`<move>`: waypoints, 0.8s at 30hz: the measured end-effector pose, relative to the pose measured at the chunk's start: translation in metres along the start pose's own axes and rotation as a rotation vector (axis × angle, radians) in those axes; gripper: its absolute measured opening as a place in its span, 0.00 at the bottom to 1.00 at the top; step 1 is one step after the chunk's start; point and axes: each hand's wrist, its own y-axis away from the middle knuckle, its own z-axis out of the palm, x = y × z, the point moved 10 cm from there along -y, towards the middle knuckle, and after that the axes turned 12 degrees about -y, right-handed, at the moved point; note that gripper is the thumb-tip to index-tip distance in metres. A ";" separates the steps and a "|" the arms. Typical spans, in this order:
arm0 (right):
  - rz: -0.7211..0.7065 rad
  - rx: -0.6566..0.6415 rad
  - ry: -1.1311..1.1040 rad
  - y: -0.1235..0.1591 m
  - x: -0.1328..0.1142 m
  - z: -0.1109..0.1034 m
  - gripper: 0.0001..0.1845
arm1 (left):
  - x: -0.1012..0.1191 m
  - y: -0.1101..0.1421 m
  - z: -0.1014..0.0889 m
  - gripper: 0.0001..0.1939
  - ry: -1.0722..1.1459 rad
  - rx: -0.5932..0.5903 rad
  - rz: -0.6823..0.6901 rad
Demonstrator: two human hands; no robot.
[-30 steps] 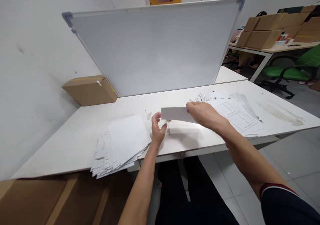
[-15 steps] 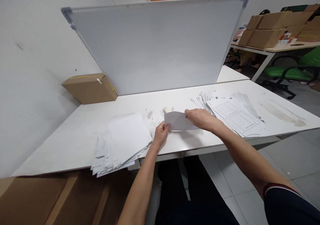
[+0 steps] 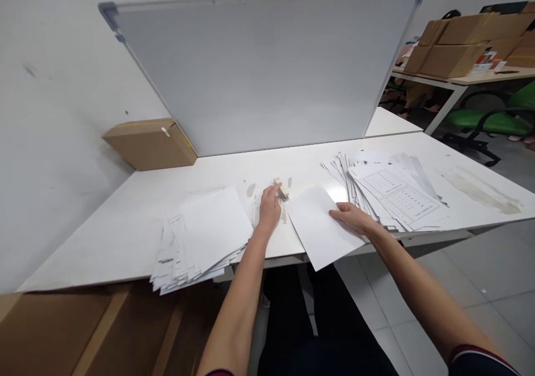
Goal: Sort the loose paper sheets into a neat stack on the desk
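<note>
My right hand [image 3: 351, 216] pinches the right edge of a blank white sheet of paper [image 3: 320, 228], which lies tilted on the desk and overhangs its front edge. My left hand [image 3: 271, 206] reaches beside a small cream stapler [image 3: 282, 190]. Its fingers are stretched out, with the tips at the stapler's left side; a firm hold does not show. To the left, an uneven pile of papers [image 3: 213, 225] sticks out past the desk edge. Printed sheets with tables [image 3: 397, 192] are spread beyond my right hand.
A whiteboard [image 3: 267, 75] leans at the back of the white desk [image 3: 112, 242]. Beside it on the left stands a cardboard box [image 3: 152, 145]. Farther right, stacked cartons [image 3: 451, 55] rest on another table, near a green chair [image 3: 480, 120]. Below the desk's left side is brown cardboard [image 3: 62, 331].
The paper, held upright by both hands before, now lies flat and turned, held by my right hand only. My left hand has let go of it and moved up to the stapler.
</note>
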 end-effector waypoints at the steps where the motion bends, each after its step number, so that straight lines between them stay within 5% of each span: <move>1: -0.010 0.002 -0.026 -0.002 0.002 0.000 0.12 | -0.001 0.002 0.005 0.27 -0.047 -0.019 0.023; 24: 0.001 0.039 -0.105 -0.024 0.002 -0.002 0.13 | -0.001 0.008 0.016 0.28 -0.235 -0.090 0.020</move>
